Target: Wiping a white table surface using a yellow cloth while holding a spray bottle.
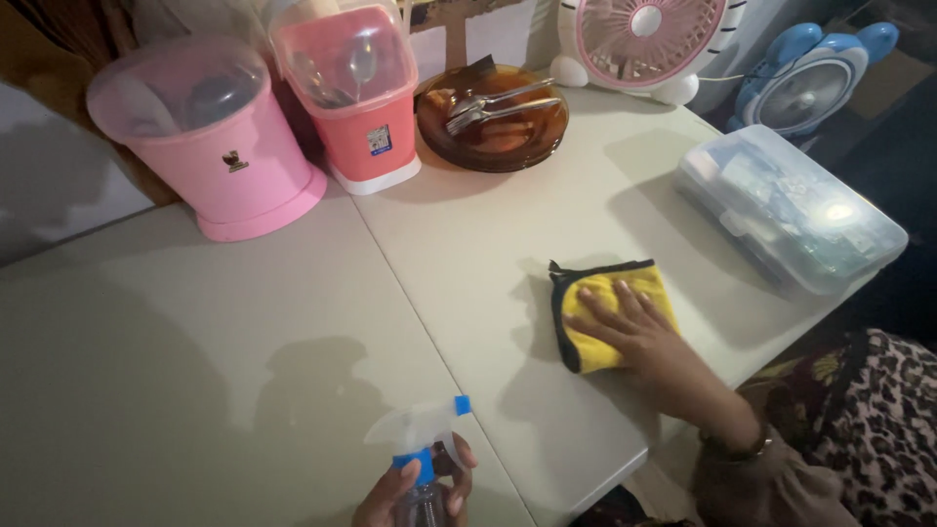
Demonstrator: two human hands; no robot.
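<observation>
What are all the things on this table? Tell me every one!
cloth: 1, yellow with black edge, flat under the right hand
spray bottle: 1, clear with blue nozzle, near edge, in the left hand
plate: 1, brown glass, back middle
forks: 2, silver, on the plate
bin: 1, pink with clear lid, back left
cutlery holder: 1, pink with clear lid, beside the bin
box: 1, clear plastic, right
fans: 2, pink and blue, back right
table: 1, white
left hand: grip on bottle
right hand: flat on cloth
</observation>
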